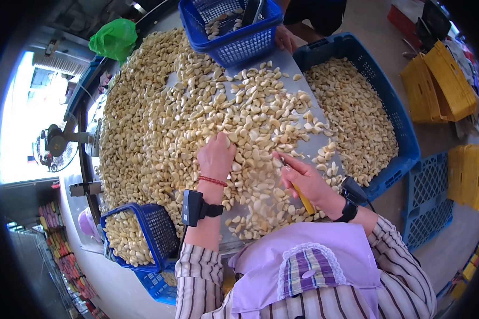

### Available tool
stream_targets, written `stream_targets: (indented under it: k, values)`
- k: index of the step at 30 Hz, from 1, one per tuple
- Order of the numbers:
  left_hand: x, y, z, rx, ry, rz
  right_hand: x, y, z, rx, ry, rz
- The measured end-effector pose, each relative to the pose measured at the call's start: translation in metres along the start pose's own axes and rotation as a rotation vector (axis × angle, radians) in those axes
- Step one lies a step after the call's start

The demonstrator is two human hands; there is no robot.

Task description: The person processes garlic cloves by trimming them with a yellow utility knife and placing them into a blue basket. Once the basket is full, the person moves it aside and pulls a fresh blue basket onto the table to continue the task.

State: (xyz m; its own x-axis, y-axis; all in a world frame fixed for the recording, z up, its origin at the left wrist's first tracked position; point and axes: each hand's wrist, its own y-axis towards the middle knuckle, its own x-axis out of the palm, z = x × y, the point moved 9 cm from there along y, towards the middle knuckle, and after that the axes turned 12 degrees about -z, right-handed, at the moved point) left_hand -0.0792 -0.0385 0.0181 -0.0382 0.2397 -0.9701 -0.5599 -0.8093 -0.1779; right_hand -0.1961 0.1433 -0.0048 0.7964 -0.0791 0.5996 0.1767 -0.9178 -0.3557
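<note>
A wide heap of peeled garlic cloves (pixel 154 117) covers the metal table (pixel 329 114). My left hand (pixel 216 155) rests on the cloves near the middle, its fingers curled and the tips partly hidden among them; what they grip, if anything, I cannot make out. To its right, my right hand (pixel 306 183) is closed around a small knife with a yellow handle (pixel 303 199). The handle sticks out below the palm toward my body, and a short metal end shows by the fingertips. Blurred cloves lie on the table between my hands and the apron.
A blue basket (pixel 239 45) stands at the table's far edge beside another person's hand (pixel 285 38). At right is a large blue crate (pixel 410 143) of cloves; at lower left, a blue basket (pixel 162 228) of cloves. Yellow crates (pixel 436 85) and a fan (pixel 56 141) are farther off.
</note>
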Motion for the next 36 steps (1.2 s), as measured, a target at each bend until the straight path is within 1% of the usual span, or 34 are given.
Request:
stream_targets:
  k: [1, 5, 7, 8, 9, 10, 11, 12, 13, 14, 15, 16, 18, 20, 21, 22, 24, 25, 26, 28, 29, 30, 32, 33, 34, 36]
  values:
    - [-0.001, 0.0, 0.003, -0.008, 0.013, -0.042, -0.002, -0.001, 0.001, -0.002, 0.004, 0.003]
    - [-0.004, -0.004, 0.0, 0.03, -0.009, -0.054, -0.006, 0.001, -0.005, -0.077, 0.024, -0.016]
    - [0.003, -0.005, -0.009, 0.005, -0.484, -0.164, -0.004, -0.001, -0.007, -0.087, 0.011, -0.031]
    - [0.0, -0.006, -0.006, 0.006, -0.485, -0.166, -0.002, -0.002, -0.01, -0.08, -0.06, -0.025]
    - [0.015, -0.013, -0.009, -0.1, -0.85, -0.297, 0.001, -0.004, -0.012, -0.074, -0.131, -0.018]
    - [0.03, -0.027, -0.004, -0.213, -1.215, -0.431, 0.003, -0.005, -0.013, -0.071, -0.13, -0.015]
    - [0.034, -0.047, 0.017, -0.19, -1.534, -0.438, 0.01, -0.006, -0.017, -0.095, -0.241, -0.038]
    - [0.036, -0.059, 0.027, -0.195, -1.537, -0.439, 0.016, -0.006, -0.02, -0.124, -0.354, -0.068]
    - [0.036, -0.067, 0.037, -0.175, -1.558, -0.417, 0.016, -0.006, -0.016, -0.117, -0.353, -0.071]
    - [0.036, -0.074, 0.044, -0.154, -1.576, -0.392, 0.018, -0.004, -0.017, -0.182, -0.476, -0.089]
    - [0.035, -0.079, 0.054, -0.09, -1.625, -0.36, 0.023, -0.004, -0.02, -0.249, -0.598, -0.107]
    - [0.033, -0.084, 0.062, -0.025, -1.671, -0.328, 0.024, -0.005, -0.023, -0.247, -0.597, -0.114]
    - [0.041, -0.095, 0.059, -0.043, -1.731, -0.314, 0.033, -0.005, -0.016, -0.086, -0.512, -0.26]
    - [0.043, -0.102, 0.063, -0.006, -1.981, -0.347, 0.033, -0.006, -0.01, -0.076, -0.486, -0.27]
    - [0.043, -0.105, 0.062, -0.01, -1.981, -0.345, 0.033, -0.006, -0.006, -0.068, -0.459, -0.275]
    - [0.037, -0.107, 0.067, 0.103, -2.151, -0.374, 0.034, -0.006, -0.005, -0.067, -0.455, -0.277]
    - [0.018, -0.109, 0.073, 0.357, -2.479, -0.431, 0.024, -0.004, 0.001, 0.041, -0.34, -0.193]
    - [-0.001, -0.106, 0.071, 0.351, -2.474, -0.374, 0.02, -0.005, 0.002, 0.045, -0.246, -0.158]
    - [0.001, -0.103, 0.058, 0.35, -2.475, -0.374, 0.019, -0.005, 0.001, 0.046, -0.246, -0.157]
    - [0.032, -0.099, -0.01, -0.179, -1.801, -0.107, 0.009, -0.004, -0.005, -0.017, -0.085, -0.076]
    - [0.012, -0.086, -0.009, -0.063, -1.122, -0.022, 0.005, -0.001, -0.005, -0.055, -0.049, -0.061]
    - [0.014, -0.082, -0.012, -0.067, -1.121, -0.018, 0.006, -0.001, -0.005, -0.053, -0.05, -0.065]
    - [0.003, -0.073, 0.01, 0.139, -0.21, -0.002, 0.005, 0.0, -0.008, -0.057, -0.062, -0.053]
    - [0.007, -0.069, 0.003, 0.105, -0.306, 0.031, 0.006, 0.0, -0.007, -0.06, -0.064, -0.054]
    - [0.015, -0.065, -0.001, 0.112, -0.305, 0.034, 0.005, 0.0, -0.004, -0.055, -0.088, -0.053]
    - [0.018, -0.063, -0.01, 0.171, -0.435, 0.148, 0.004, -0.001, -0.003, -0.053, -0.109, -0.044]
